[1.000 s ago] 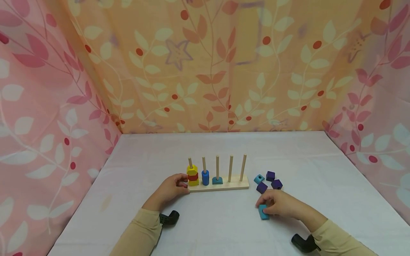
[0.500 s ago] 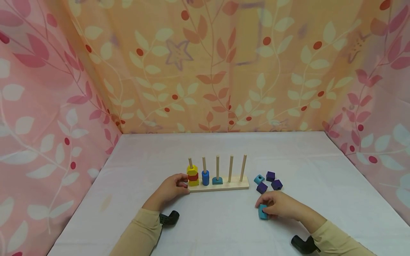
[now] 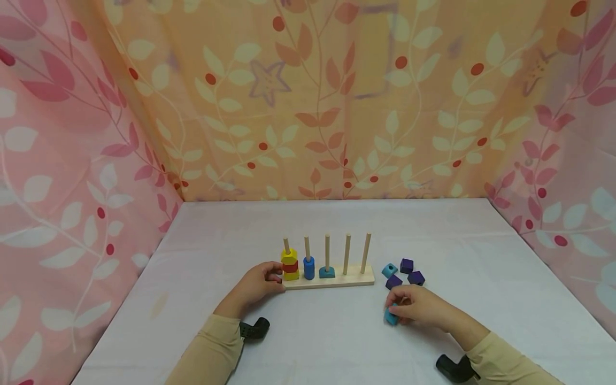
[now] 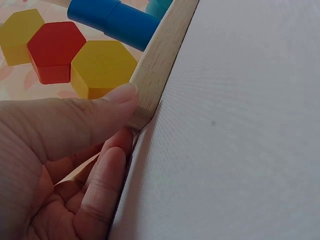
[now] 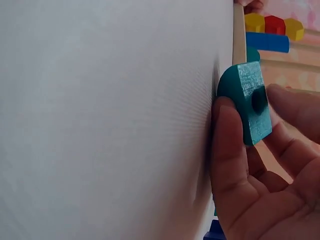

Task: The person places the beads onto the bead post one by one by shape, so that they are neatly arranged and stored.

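My left hand [image 3: 255, 282] grips the left end of a wooden peg board [image 3: 358, 277], thumb on the base and fingers curled at its end in the left wrist view. Yellow and red hexagonal blocks [image 4: 56, 50] are stacked on the first peg, and blue cylinders [image 3: 309, 268] on the second. A teal half-round block [image 3: 326, 273] sits on the third peg. My right hand [image 3: 421, 306] holds another teal half-round block [image 5: 247, 92] between thumb and fingers, close over the table at the board's right front. Its flat, holed face turns towards the thumb.
Behind my right hand lie a loose teal block [image 3: 389, 270] and several purple blocks [image 3: 406, 265]. The last two pegs [image 3: 366, 254] are bare. A white cloth covers the table [image 3: 231, 224], with patterned curtains [image 3: 313, 107] at the back and sides.
The teal block in my right hand has turned over in the fingers and shifted slightly back and left. My left hand and the peg board have stayed in place.
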A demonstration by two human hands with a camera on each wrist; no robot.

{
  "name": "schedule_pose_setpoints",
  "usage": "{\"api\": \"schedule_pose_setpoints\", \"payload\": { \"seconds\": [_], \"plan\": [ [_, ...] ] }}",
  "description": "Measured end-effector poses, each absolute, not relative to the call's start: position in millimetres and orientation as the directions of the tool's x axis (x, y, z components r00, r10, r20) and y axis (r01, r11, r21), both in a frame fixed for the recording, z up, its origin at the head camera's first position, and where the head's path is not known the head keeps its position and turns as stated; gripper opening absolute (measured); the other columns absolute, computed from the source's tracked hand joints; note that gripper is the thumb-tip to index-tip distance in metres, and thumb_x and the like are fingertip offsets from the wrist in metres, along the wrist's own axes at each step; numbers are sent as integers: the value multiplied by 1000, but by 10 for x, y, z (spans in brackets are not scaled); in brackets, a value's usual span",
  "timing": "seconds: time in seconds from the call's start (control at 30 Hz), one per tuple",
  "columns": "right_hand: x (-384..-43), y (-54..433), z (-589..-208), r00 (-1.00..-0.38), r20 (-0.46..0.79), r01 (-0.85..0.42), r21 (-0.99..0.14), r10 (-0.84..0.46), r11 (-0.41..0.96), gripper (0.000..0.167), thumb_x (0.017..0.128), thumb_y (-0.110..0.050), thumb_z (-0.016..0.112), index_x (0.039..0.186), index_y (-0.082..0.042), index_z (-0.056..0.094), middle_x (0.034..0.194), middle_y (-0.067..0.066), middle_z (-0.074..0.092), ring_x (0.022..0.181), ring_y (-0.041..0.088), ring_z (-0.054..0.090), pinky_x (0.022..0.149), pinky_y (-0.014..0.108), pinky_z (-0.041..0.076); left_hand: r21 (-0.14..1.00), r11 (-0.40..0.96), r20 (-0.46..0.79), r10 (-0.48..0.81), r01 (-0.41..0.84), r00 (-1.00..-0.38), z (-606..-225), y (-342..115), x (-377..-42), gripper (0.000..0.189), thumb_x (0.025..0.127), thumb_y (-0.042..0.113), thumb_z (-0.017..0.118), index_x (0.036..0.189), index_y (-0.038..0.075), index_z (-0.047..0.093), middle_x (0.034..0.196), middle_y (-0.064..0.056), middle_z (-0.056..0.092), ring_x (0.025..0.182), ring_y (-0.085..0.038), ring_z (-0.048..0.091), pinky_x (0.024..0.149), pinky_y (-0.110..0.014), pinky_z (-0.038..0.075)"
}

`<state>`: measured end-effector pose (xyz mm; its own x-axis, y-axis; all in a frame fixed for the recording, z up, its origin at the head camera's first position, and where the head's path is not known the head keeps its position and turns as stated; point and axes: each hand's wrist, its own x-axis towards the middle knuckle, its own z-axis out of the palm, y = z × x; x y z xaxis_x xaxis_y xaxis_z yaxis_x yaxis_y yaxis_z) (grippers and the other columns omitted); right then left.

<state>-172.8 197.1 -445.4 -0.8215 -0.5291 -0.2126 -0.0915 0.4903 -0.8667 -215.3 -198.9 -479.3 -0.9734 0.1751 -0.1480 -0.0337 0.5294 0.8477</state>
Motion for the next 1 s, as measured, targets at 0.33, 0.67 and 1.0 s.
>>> {"api": "schedule_pose_setpoints", "payload": {
  "seconds": [0.33, 0.67, 1.0],
  "plan": [
    [-1737, 1952, -4459, -859, -213, -50, -869, -465, 492, 18, 81, -12, 68, 79, -3, 52, 77, 5, 54, 64, 17, 54, 54, 30, 48, 857, 514, -133, 195, -15, -972, -4797, -1991, -2152, 48, 74, 16, 76, 117, 11, 56, 107, -2, 59, 88, -14, 56, 81, -33, 47],
    [-1755, 1923, -4382, -854, -130, -130, -885, -504, 448, 24, 79, -15, 70, 95, -2, 58, 85, 8, 59, 75, 17, 56, 63, 26, 47, 850, 527, -133, 198, -8, -971, -4818, -2003, -2166, 48, 74, 17, 76, 117, 12, 56, 106, -1, 59, 88, -14, 56, 82, -34, 47],
    [-1814, 1811, -4130, -879, -79, -146, -894, -469, 424, 29, 79, -19, 71, 100, -1, 61, 88, 9, 60, 81, 22, 57, 70, 26, 49, 854, 521, -136, 201, -12, -970, -4821, -2009, -2168, 48, 74, 16, 76, 117, 12, 56, 107, -1, 58, 89, -14, 56, 82, -34, 47]
  ]
}}
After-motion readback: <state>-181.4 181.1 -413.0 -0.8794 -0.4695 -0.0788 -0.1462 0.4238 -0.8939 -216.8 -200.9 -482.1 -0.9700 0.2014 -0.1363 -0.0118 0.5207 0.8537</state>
